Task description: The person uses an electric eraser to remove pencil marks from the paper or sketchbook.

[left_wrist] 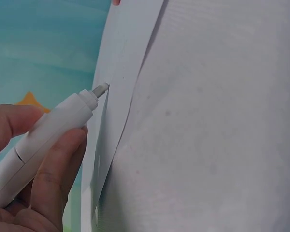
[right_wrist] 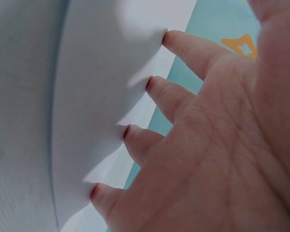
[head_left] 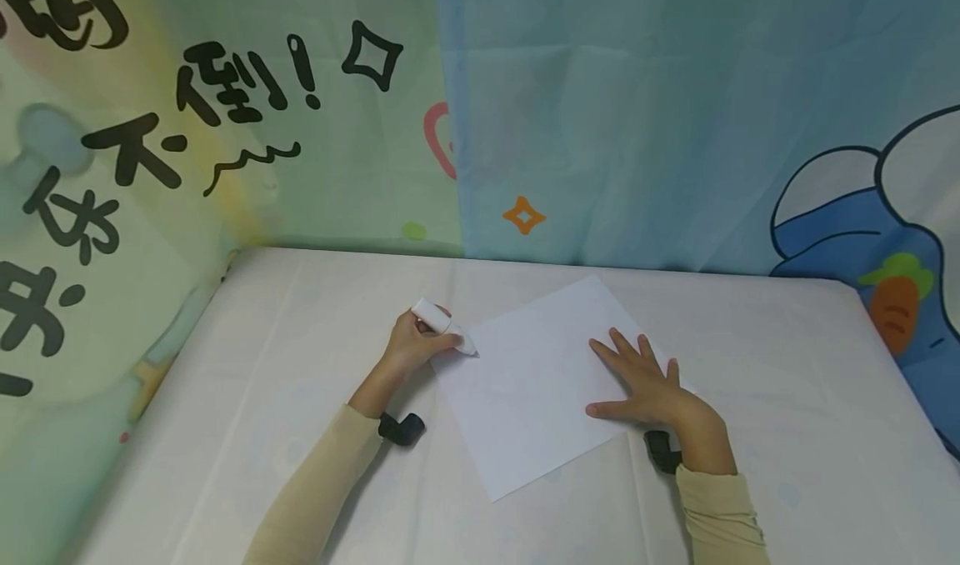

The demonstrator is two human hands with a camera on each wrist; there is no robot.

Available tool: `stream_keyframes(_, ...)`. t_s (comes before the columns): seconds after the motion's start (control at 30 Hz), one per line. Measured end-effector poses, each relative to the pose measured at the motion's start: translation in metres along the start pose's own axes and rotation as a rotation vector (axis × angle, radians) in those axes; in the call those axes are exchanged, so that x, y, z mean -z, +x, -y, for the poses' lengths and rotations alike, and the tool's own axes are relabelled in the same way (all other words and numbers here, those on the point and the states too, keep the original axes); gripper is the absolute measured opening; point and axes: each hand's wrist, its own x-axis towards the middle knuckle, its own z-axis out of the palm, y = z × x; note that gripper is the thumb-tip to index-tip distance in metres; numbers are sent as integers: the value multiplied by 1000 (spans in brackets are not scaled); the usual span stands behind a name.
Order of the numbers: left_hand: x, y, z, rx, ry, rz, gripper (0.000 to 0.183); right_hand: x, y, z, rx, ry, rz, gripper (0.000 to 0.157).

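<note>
Left grip: the left hand (head_left: 415,344) pinches a white pen-shaped tool (head_left: 435,316) between thumb and fingers, its narrow tip at the paper.
Right grip: the right hand (head_left: 648,394) holds nothing; its fingers are spread wide on the paper.
White sheet: the paper (head_left: 536,398) lies askew on the desk (head_left: 810,415), between the two hands.
Slipping risk: I judge the paper could turn around the spread fingers, because the left corner has no hand upon it and the tip may drag it.
Creasing risk: too much pressure of the tip could fold or tear this corner; in the left wrist view the edge seems lifted.
Sheet edges: the far corner is near the far desk edge; the near corner points to the near side, between the forearms.
Open room: the desk is wide left and right, but narrow beyond the far corner, before the printed curtain (head_left: 637,148).
</note>
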Motion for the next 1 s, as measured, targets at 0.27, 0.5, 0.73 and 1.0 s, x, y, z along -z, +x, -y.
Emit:
stream_keyframes(0.27,0,-3,-1,-1,-1,4,37,0,1,1,-2,-5,-3,102)
stream_keyframes(0.5,1,-4,0,8,-10,18,38,-1,1,0,-9,-23,-4,102)
stream_keyframes(0.73,2,-5,1,9,-19,25,38,0,1,1,-12,-30,-1,101)
stream_keyframes(1.0,2,-7,1,1,-15,27,37,-1,3,0,-17,-37,6,101)
